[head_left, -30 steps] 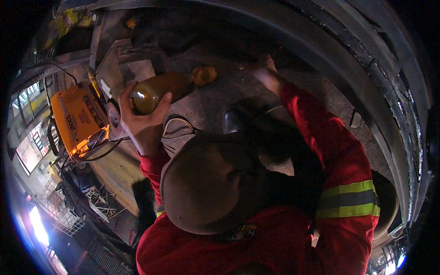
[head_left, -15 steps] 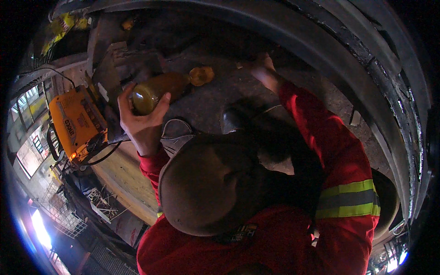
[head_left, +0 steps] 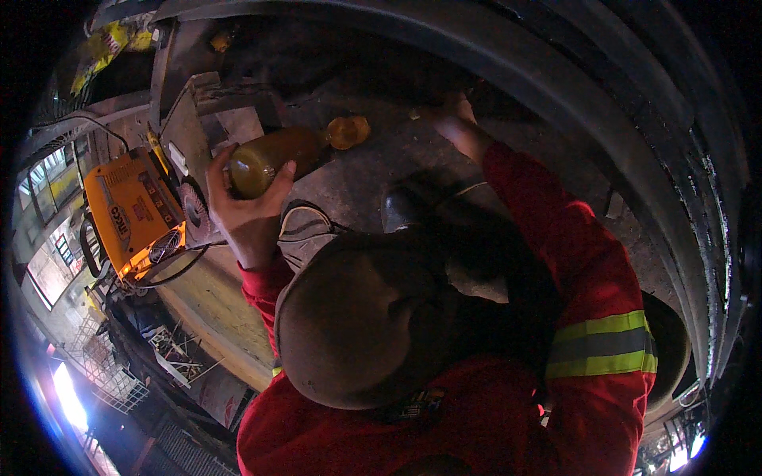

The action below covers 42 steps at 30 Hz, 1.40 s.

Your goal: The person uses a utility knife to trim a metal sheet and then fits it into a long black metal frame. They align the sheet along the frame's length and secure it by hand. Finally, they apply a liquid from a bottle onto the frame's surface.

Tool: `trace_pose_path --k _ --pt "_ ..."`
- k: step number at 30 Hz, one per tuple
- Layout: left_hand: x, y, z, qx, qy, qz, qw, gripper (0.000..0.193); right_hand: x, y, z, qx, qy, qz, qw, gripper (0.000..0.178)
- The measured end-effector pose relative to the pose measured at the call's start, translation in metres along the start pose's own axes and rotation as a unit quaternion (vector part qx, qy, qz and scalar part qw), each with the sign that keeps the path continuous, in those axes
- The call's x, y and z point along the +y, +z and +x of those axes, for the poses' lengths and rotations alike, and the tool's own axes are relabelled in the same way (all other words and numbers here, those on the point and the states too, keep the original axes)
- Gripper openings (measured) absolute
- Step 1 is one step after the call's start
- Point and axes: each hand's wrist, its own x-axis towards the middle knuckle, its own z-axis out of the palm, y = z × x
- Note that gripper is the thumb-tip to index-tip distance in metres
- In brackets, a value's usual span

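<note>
A tilted bottle of amber liquid [head_left: 274,157] is in my left hand [head_left: 246,210], its round base toward me and its neck off to the right. My thumb and fingers are wrapped round the base end. At the neck end sits an orange cup-like piece [head_left: 348,132]; whether it is joined to the bottle I cannot tell. My right hand [head_left: 459,125] reaches into the dark at the upper middle, apart from the bottle. Shadow hides most of its fingers. A small pale spot shows just left of it, too dim to name.
An orange welding machine [head_left: 133,210] with a lit lamp and cables stands at the left. Beside it is a toothed-looking disc [head_left: 194,208]. Curved metal bars [head_left: 635,103] arch over the top and right. A dark boot [head_left: 402,208] and a brown dome-shaped thing [head_left: 349,325] lie below my hands.
Light on the left side has grown brighter, so the disc and the metal plates near the bottle show more clearly. Both hands and the bottle have hardly moved.
</note>
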Motion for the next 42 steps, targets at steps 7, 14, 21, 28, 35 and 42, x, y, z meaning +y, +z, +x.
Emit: trace_pose_path --k 7,14,21,28,35,42 --pt "0.002 -0.002 -0.002 0.000 -0.015 -0.007 1.000 0.063 -0.029 -0.015 -0.008 -0.082 0.099 0.000 0.992 0.057" --pt "0.006 -0.002 0.001 0.000 0.039 0.069 0.997 0.062 -0.004 -0.003 0.001 -0.046 0.095 0.022 0.994 0.061" --pt "0.000 0.002 -0.002 -0.008 -0.008 -0.019 1.000 0.063 0.007 0.007 0.004 -0.013 0.051 0.011 0.999 0.032" --pt "-0.008 -0.001 -0.001 -0.006 0.008 0.007 1.000 0.063 0.003 0.007 0.002 0.001 0.036 0.014 0.999 0.035" --pt "0.001 0.000 -0.003 -0.010 0.008 -0.011 1.000 0.063 0.023 0.011 0.009 0.004 0.047 -0.038 0.998 0.032" --pt "0.007 0.001 -0.007 -0.010 0.013 0.000 1.000 0.062 0.028 0.008 0.006 0.024 0.018 0.012 0.999 0.029"
